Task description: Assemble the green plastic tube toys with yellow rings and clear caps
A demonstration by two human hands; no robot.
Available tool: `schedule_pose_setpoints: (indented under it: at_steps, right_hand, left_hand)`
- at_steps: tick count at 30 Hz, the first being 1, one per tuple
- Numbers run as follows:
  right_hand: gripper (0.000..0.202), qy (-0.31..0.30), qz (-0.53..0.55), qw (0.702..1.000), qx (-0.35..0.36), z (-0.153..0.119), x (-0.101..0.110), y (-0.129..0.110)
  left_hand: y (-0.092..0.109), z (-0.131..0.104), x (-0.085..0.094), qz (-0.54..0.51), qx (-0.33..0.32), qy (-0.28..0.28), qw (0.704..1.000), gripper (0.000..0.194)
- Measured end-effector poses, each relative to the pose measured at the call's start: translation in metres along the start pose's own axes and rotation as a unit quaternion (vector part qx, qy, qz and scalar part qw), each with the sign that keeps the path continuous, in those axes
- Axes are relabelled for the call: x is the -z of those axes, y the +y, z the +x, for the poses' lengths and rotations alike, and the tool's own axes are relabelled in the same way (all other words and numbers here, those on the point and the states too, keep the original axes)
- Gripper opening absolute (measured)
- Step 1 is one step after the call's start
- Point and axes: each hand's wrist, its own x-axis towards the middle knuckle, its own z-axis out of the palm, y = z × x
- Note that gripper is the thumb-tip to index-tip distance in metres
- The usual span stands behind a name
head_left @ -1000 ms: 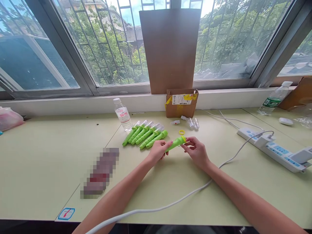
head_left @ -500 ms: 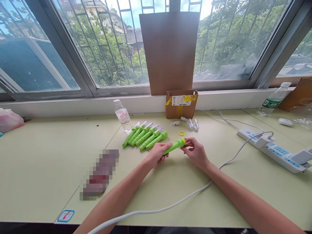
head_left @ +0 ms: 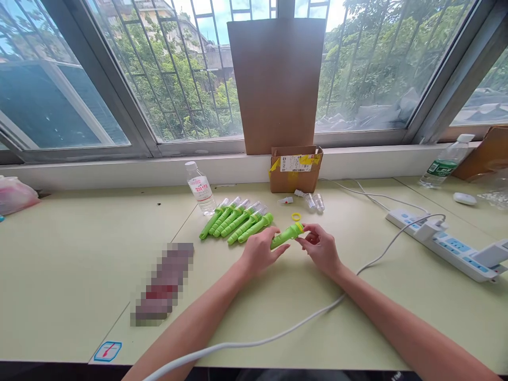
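A green ribbed plastic tube (head_left: 284, 237) is held above the table, tilted up to the right. Round its lower part my left hand (head_left: 260, 251) is closed, with the thumb stretched out below. The fingertips of my right hand (head_left: 320, 248) pinch the tube's upper end, where a yellow ring (head_left: 299, 227) sits. Several similar green tubes (head_left: 234, 219) lie side by side to the left, most with clear tops. Beyond my hands are a loose yellow ring (head_left: 296, 216), clear caps (head_left: 313, 203) and small white parts with red tips (head_left: 286, 200).
A cardboard box (head_left: 296, 177) stands at the back, beside a water bottle (head_left: 200, 189). A white power strip (head_left: 448, 246) lies to the right, and its cable (head_left: 278, 334) crosses the table in front of me. A blurred-out object (head_left: 162, 286) lies left of my arm.
My left hand has shifted its grip on the green tube, and its thumb now sticks out. The tube and my right hand have barely moved.
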Motion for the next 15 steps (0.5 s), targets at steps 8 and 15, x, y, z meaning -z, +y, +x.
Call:
schedule_pose_setpoints:
  at_steps: [8, 15]
  right_hand:
    - [0.035, 0.002, 0.006, 1.000, -0.017, 0.0001, -0.0008, 0.0014]
    - [0.034, -0.001, 0.003, 1.000, -0.027, 0.0001, -0.0003, -0.0016]
  left_hand:
    - [-0.0082, 0.0004, -0.0027, 0.199, -0.131, 0.043, 0.970, 0.021]
    - [-0.0106, 0.0005, -0.0081, 0.223, -0.205, 0.164, 0.939, 0.015]
